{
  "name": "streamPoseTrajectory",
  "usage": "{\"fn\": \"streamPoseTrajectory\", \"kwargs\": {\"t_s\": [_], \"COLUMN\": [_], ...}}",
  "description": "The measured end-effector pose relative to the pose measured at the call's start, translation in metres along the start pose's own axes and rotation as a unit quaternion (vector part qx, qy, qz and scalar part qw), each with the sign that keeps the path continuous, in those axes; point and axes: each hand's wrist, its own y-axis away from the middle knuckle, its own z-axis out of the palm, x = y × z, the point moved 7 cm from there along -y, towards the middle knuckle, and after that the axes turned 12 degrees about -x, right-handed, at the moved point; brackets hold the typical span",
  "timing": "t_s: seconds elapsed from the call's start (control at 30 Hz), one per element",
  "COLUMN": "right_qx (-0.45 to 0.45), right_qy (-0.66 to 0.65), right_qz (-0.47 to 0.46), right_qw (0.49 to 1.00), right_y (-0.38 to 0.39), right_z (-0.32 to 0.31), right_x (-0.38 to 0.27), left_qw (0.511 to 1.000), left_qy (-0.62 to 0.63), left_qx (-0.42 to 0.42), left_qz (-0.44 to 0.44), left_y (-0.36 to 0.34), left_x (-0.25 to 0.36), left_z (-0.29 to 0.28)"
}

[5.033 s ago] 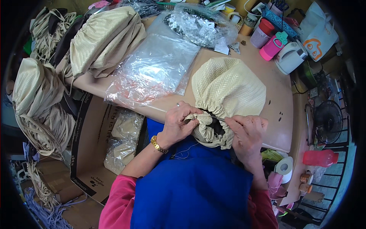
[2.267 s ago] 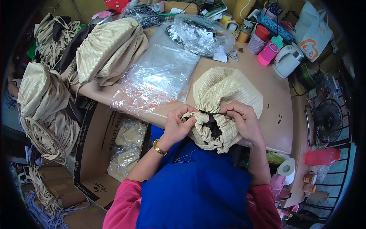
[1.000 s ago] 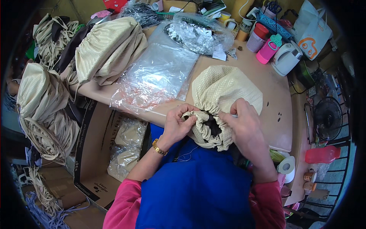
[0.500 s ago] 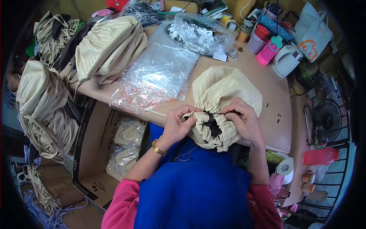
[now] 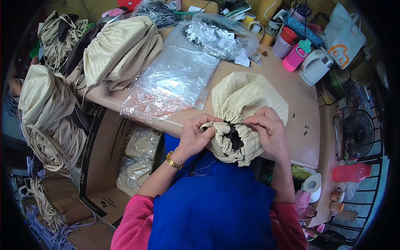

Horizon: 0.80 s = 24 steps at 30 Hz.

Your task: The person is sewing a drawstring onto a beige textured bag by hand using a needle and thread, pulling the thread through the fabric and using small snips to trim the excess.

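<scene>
The table (image 5: 302, 100), the box (image 5: 100, 166) and the heaps of woven cloth lie as they did half a second ago. The bag (image 5: 250, 96), cream and woven, is also in the same place, at the table's near edge, with its gathered mouth facing near and its dark lining showing. The right hand (image 5: 271, 131) has changed most: a dark line that ran taut from it to the left hand (image 5: 196, 135) is now too faint to trace. Its thumb and fingertips are close together at the right of the mouth; whether they grip anything I cannot tell. The left hand pinches the mouth's left rim, as before.

The bag hangs partly over the near edge, above the apron (image 5: 208, 208). Brown tabletop runs from the bag to the right edge, and far to the kettle (image 5: 316, 66). On the left, only a narrow strip parts the bag from the sheets (image 5: 179, 79) of clear plastic. The box stands below the edge, near left.

Counted: two large heaps, one far left (image 5: 121, 54) and one nearer (image 5: 52, 112); one bag in hand; one fan (image 5: 358, 129); one kettle; one red bottle (image 5: 352, 172); one pink bottle (image 5: 294, 58); one roll (image 5: 311, 183); one watch (image 5: 174, 161), on the left wrist.
</scene>
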Motion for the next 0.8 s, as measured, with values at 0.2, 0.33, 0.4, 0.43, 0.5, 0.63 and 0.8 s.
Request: {"fn": "streamPoseTrajectory", "kwargs": {"t_s": [0.2, 0.33, 0.4, 0.43, 0.5, 0.63, 0.8], "right_qx": [0.026, 0.023, 0.019, 0.019, 0.013, -0.014, -0.062], "right_qy": [0.155, 0.195, 0.221, 0.233, 0.256, 0.225, 0.098], "right_qz": [-0.03, -0.039, -0.043, -0.044, -0.049, -0.06, -0.039], "right_qw": [0.987, 0.98, 0.974, 0.971, 0.965, 0.972, 0.992], "right_y": [0.002, 0.002, 0.0, -0.002, -0.002, -0.003, -0.008], "right_z": [-0.005, -0.007, -0.005, -0.002, -0.003, -0.003, -0.002], "right_x": [-0.035, -0.043, -0.05, -0.055, -0.063, -0.051, -0.02], "left_qw": [1.0, 1.0, 1.0, 1.0, 0.999, 1.0, 1.0], "left_qy": [0.01, 0.018, 0.019, 0.013, 0.013, 0.007, 0.007], "left_qx": [0.004, -0.002, -0.01, -0.018, -0.025, -0.025, 0.0], "left_qz": [-0.007, -0.002, -0.009, -0.015, -0.016, 0.004, 0.006], "left_y": [0.0, -0.001, 0.0, 0.001, 0.001, 0.001, -0.002], "left_x": [-0.001, 0.0, -0.002, -0.005, -0.007, -0.008, -0.001], "left_z": [0.0, 0.002, 0.002, 0.001, 0.001, 0.0, 0.003]}}
